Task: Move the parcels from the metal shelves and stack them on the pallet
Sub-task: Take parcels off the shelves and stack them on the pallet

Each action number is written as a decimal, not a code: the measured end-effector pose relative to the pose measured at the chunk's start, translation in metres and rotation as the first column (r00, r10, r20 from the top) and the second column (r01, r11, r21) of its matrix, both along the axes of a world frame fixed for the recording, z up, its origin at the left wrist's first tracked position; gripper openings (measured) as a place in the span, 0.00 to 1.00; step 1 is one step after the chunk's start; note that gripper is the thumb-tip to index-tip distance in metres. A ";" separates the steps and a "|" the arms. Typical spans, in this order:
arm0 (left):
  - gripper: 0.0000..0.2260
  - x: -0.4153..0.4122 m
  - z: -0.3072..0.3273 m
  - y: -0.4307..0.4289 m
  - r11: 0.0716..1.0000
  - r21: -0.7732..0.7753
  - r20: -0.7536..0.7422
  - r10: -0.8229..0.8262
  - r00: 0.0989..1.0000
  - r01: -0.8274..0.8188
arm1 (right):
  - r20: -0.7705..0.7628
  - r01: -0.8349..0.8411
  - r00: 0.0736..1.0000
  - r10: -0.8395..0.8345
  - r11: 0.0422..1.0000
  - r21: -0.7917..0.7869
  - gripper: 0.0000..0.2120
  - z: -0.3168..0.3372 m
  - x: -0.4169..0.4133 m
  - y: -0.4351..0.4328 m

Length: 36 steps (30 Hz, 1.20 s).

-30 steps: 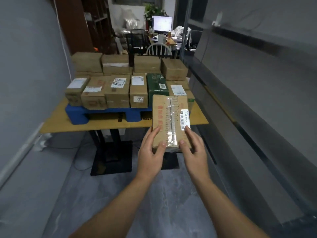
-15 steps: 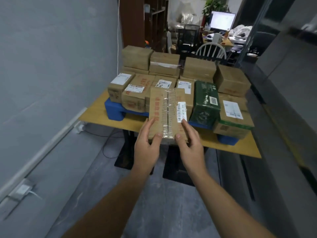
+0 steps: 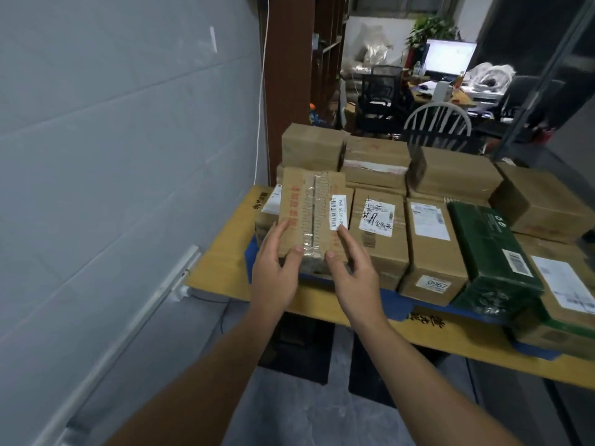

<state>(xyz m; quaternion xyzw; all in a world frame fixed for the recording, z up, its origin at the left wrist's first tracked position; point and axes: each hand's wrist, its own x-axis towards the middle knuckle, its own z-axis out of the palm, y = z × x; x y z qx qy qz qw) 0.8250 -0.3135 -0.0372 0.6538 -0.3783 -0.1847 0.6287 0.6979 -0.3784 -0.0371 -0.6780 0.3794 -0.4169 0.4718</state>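
Note:
I hold a flat brown cardboard parcel (image 3: 310,214) with clear tape down its middle and a white barcode label. My left hand (image 3: 277,272) grips its near left corner and my right hand (image 3: 351,272) its near right corner. The parcel hovers over the left end of the blue pallet (image 3: 396,304), above the leftmost front boxes there. On the pallet stand several brown parcels (image 3: 380,233) in rows, a second layer at the back (image 3: 450,172), and a dark green box (image 3: 492,255).
The pallet lies on a yellow board table (image 3: 222,262) with black legs. A grey wall (image 3: 112,156) runs close on the left, with a white cable and socket. Behind stand a white chair (image 3: 438,123), desks and a lit monitor (image 3: 450,57).
I have stepped closer and turned; the held parcel has moved left and forward, from in front of the table to above the pallet's left end. Both hands keep their grip.

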 end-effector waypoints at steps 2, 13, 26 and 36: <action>0.21 0.024 0.003 -0.014 1.000 0.000 -0.014 -0.015 1.000 0.015 | 0.003 0.000 1.000 0.000 1.000 0.002 0.23 0.001 0.023 -0.013; 0.22 0.109 0.016 -0.097 0.998 0.061 -0.074 -0.019 0.997 0.024 | -0.037 -0.014 0.999 0.015 0.999 0.042 0.23 0.006 0.101 -0.092; 0.24 0.147 -0.002 -0.163 0.991 0.131 -0.092 0.014 0.996 -0.002 | -0.160 0.057 0.985 -0.058 0.998 -0.008 0.22 -0.013 0.141 -0.155; 0.22 0.167 -0.007 -0.170 0.986 0.155 -0.144 -0.036 0.989 0.058 | -0.139 0.098 0.986 -0.092 0.995 0.034 0.24 -0.016 0.156 -0.156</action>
